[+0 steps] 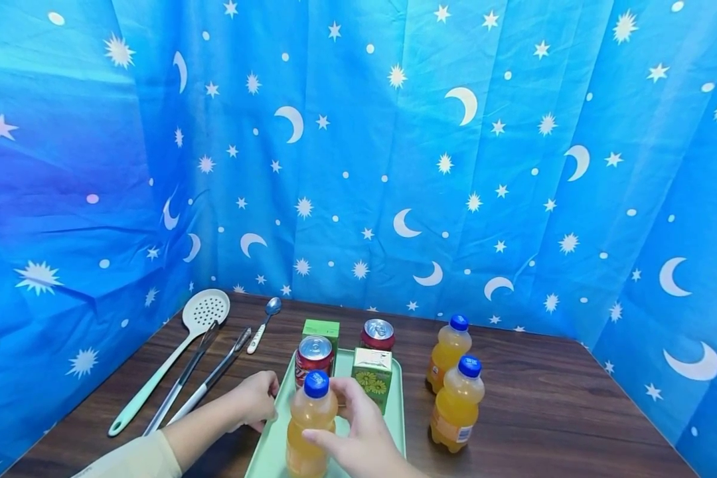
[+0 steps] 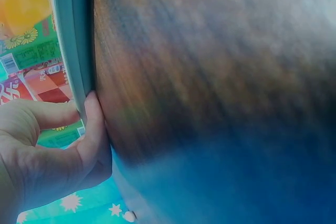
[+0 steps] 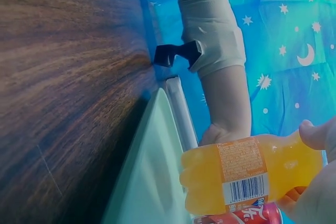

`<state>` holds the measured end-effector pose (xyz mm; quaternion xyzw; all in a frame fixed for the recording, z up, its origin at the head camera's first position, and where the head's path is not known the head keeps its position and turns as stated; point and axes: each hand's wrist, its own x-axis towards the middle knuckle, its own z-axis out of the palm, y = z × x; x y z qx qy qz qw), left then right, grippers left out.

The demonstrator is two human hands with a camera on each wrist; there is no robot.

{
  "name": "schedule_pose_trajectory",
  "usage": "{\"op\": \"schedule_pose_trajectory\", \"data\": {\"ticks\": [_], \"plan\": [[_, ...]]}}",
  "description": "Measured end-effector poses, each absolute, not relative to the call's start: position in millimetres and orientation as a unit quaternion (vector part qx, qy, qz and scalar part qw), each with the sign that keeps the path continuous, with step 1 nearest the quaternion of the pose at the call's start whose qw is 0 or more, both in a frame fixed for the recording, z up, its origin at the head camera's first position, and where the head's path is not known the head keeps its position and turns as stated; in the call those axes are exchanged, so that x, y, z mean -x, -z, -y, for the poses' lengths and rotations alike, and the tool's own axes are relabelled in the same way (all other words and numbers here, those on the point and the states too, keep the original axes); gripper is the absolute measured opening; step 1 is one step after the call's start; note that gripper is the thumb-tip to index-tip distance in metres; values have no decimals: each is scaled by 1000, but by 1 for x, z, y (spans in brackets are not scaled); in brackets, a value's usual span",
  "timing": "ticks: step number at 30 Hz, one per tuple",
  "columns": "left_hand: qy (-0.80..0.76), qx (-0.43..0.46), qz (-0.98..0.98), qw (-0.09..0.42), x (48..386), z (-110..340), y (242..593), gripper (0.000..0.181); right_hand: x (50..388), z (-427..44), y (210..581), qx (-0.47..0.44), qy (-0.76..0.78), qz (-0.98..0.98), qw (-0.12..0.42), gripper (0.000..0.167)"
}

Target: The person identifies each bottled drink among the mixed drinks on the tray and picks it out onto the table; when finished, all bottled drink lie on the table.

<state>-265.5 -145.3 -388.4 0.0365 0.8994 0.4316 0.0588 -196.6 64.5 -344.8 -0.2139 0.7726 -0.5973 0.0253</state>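
My right hand (image 1: pixel 364 425) grips an orange drink bottle (image 1: pixel 312 425) with a blue cap near its top. The bottle is upright over the front of a light green tray (image 1: pixel 399 425); whether its base touches the tray I cannot tell. With thumb and fingers, my left hand (image 2: pixel 58 145) pinches the tray's left rim (image 2: pixel 73 35). Behind the held bottle, the tray bears a red soda can (image 1: pixel 315 355) and a green drink carton (image 1: pixel 372 378) with yellow flowers. A second green carton (image 1: pixel 321 328) and another red can (image 1: pixel 378 334) stand farther back.
Two more orange drink bottles (image 1: pixel 457 405) stand right of the tray on the dark wooden table (image 1: pixel 544 411). To the left lie a slotted skimmer (image 1: pixel 206 311), metal tongs (image 1: pixel 197 372) and a small spoon (image 1: pixel 265 325). A blue star-and-moon curtain (image 1: pixel 358 166) encloses the table.
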Motion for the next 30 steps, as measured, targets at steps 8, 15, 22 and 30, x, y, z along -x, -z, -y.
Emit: {"op": "schedule_pose_trajectory", "data": {"ticks": [8, 15, 22, 30], "plan": [[-432, -33, -899, 64, 268, 146, 390, 30, 190, -69, 340, 184, 609, -770, 54, 61], [-428, -31, -901, 66, 269, 146, 390, 30, 186, -76, 333, 178, 616, -765, 59, 60], [-436, -20, -896, 83, 269, 146, 387, 29, 185, -88, 333, 187, 621, -759, 56, 61], [-446, -27, -891, 80, 269, 147, 388, 30, 183, -98, 329, 214, 619, -754, 43, 61]]}}
